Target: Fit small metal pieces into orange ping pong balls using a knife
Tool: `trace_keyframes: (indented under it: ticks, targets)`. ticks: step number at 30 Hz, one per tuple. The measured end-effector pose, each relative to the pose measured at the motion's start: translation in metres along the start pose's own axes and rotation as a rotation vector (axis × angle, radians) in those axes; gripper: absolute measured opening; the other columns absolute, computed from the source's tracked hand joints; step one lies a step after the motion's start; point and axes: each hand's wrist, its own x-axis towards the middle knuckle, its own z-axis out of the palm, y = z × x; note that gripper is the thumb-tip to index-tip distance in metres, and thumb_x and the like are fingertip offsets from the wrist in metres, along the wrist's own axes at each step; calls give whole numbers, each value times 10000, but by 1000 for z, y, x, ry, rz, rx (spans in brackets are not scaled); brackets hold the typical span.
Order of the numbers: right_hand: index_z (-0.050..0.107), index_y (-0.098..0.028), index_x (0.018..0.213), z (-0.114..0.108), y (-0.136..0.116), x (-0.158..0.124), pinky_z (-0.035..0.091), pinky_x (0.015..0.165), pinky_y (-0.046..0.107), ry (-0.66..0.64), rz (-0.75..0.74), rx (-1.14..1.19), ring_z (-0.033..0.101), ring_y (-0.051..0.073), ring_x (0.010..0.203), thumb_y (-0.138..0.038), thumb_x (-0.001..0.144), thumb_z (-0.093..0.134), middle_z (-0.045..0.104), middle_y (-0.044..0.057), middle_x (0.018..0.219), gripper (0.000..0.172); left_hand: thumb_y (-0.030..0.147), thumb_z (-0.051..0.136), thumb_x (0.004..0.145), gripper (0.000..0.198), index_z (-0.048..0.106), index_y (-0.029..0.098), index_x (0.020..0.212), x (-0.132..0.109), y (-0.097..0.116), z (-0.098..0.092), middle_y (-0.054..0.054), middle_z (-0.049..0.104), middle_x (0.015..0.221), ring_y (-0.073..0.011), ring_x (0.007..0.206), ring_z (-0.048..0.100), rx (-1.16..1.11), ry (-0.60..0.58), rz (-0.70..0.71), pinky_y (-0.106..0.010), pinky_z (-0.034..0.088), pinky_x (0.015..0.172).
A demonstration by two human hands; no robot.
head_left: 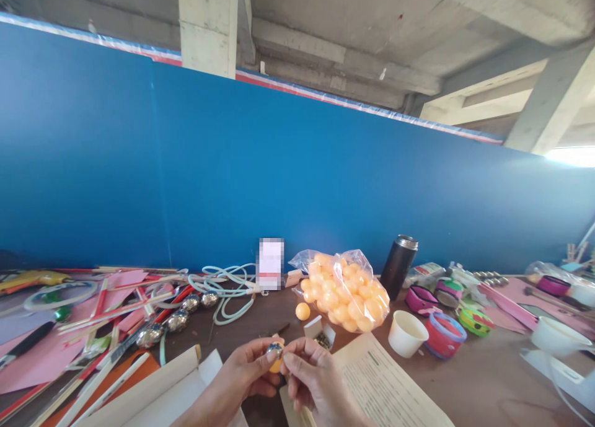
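My left hand is closed round a small orange ball with a shiny silver piece at its top. Close against the ball's right side, my right hand has its thumb and fingers pinched together; whatever is between them is too small to make out. Just behind the hands stands a small open white box with small dark pieces inside. A loose orange ball lies farther back, beside a clear bag of similar orange balls.
A printed booklet lies under my right side. A white cup and black flask stand to the right. Silver balls, sticks and coloured paper crowd the left. A pale cable and a phone are at the back.
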Motion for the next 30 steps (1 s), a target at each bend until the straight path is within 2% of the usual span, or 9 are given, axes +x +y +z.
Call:
trace_keyframes:
  ticks: [6, 15, 23, 30]
  targets:
    - [557, -133, 782, -3, 2, 2, 313, 285, 97, 19, 5, -1, 420, 11, 356, -370, 720, 703, 623, -7, 643, 285, 477, 703, 636, 493, 651, 147, 998, 4, -5, -3, -37, 621, 717, -120, 609, 561, 23, -16, -3, -228, 460, 543]
    - [567, -142, 739, -2, 0, 2, 236, 275, 110, 38, 42, -44, 368, 13, 281, -397, 715, 697, 526, -69, 429, 287, 475, 711, 627, 489, 658, 148, 986, 4, -6, -3, -48, 633, 731, -126, 609, 567, 15, -5, -2, -243, 467, 555]
    - [567, -139, 729, -8, 6, 5, 250, 282, 108, 10, 57, -41, 363, 9, 287, -414, 719, 692, 536, -57, 448, 302, 495, 713, 609, 499, 664, 151, 966, 5, -6, -4, -50, 634, 723, -127, 594, 559, 7, -17, -4, -244, 460, 552]
    - [565, -134, 719, -8, 9, 6, 335, 310, 108, -7, 30, 48, 380, 4, 349, -383, 681, 732, 601, -19, 596, 302, 508, 707, 608, 510, 664, 144, 962, 4, -5, -3, -55, 629, 732, -129, 604, 556, 21, -36, 1, -254, 464, 568]
